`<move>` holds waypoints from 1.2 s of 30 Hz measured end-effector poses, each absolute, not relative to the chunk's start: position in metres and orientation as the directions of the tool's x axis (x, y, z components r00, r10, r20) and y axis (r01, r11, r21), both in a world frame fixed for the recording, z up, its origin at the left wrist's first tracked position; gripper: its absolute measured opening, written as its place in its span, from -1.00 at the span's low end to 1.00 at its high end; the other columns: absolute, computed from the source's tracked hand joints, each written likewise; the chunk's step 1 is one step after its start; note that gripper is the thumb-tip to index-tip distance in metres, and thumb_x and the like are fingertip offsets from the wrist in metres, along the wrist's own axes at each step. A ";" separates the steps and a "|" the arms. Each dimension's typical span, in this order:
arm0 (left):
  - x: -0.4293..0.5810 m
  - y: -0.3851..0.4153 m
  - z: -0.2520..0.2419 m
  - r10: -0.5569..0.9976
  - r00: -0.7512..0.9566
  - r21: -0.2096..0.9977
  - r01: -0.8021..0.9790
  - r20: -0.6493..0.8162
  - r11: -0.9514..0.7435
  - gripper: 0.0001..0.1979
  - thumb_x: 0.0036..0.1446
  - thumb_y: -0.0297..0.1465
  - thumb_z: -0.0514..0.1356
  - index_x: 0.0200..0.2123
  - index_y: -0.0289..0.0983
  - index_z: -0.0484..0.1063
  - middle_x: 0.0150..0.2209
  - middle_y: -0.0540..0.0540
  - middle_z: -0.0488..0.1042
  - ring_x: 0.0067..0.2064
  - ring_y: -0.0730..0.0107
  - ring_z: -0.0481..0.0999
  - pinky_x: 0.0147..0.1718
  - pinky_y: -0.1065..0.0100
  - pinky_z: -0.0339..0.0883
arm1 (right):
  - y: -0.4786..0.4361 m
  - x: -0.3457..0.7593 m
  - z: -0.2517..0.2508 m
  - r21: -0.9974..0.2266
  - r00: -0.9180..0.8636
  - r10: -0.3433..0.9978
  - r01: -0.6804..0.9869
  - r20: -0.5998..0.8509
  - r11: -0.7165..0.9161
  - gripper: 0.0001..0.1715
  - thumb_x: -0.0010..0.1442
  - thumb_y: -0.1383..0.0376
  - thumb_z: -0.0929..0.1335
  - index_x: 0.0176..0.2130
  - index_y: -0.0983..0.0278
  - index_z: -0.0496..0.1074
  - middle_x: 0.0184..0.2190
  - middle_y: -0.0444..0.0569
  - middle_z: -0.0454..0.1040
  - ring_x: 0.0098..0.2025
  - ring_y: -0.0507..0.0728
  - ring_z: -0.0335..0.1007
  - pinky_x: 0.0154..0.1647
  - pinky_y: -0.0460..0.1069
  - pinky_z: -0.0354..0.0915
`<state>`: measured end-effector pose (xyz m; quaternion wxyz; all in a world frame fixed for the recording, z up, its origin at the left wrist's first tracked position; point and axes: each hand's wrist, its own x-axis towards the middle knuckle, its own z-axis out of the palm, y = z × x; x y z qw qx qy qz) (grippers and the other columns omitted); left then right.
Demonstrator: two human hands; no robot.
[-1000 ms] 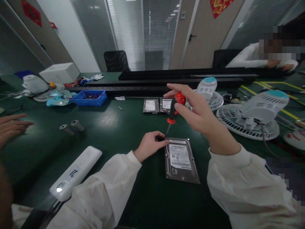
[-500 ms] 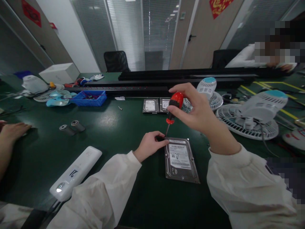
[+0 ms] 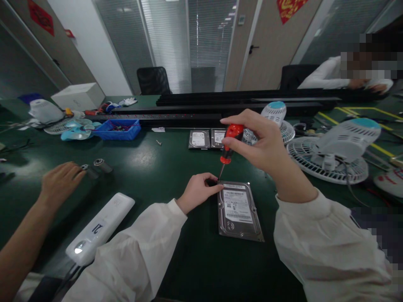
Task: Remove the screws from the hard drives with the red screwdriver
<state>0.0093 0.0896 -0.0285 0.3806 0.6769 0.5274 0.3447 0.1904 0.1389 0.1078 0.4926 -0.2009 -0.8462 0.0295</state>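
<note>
Drive (image 3: 238,212) flat at lower centre-right of frame, long axis top to bottom, left hand (image 3: 199,191) pinching its upper-left corner, right hand (image 3: 264,140) gripping screwdriver (image 3: 226,154), tip pointing down-left

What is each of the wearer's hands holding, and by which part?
The right hand holds the screwdriver by its handle. The left hand is at the far left corner of the near drive; whether it grips cannot be told.

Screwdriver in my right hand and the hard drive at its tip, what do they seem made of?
Screwdriver: handle likely plastic or rubber, its red parts glossy; shaft probably steel, thin and greyish. Hard drive: apparently metal, silvery with bright edges; its printed white label could be paper or film.
</note>
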 end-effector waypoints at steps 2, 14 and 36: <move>0.009 0.089 -0.029 0.976 0.210 0.882 0.447 0.060 -0.151 -0.70 0.15 -0.21 0.39 -0.14 -0.28 0.63 -0.26 -0.07 0.64 -0.37 0.37 0.52 -0.37 0.35 0.33 | 0.139 0.192 0.107 -0.276 -0.462 0.363 0.248 0.809 0.929 -0.61 0.30 0.26 0.41 0.10 0.24 0.55 0.00 0.09 0.61 0.05 0.23 0.54 0.11 0.19 0.44; 0.009 0.088 -0.027 0.975 0.213 0.872 0.464 0.064 -0.158 -0.71 0.16 -0.21 0.38 -0.15 -0.28 0.63 -0.25 -0.07 0.64 -0.36 0.36 0.52 -0.35 0.35 0.34 | 0.138 0.191 0.107 -0.394 -0.456 0.451 0.219 0.767 0.892 -0.60 0.30 0.19 0.40 0.12 0.09 0.53 0.10 0.02 0.56 0.14 0.26 0.48 0.18 0.28 0.44; 0.009 0.089 -0.027 0.974 0.218 0.871 0.464 0.066 -0.163 -0.69 0.16 -0.19 0.38 -0.14 -0.28 0.63 -0.27 -0.07 0.63 -0.36 0.35 0.52 -0.37 0.35 0.33 | 0.138 0.188 0.104 -0.524 -0.391 0.533 0.140 0.750 0.840 -0.68 0.17 0.26 0.50 -0.04 0.13 0.60 -0.13 -0.04 0.55 -0.12 0.12 0.50 -0.12 0.05 0.53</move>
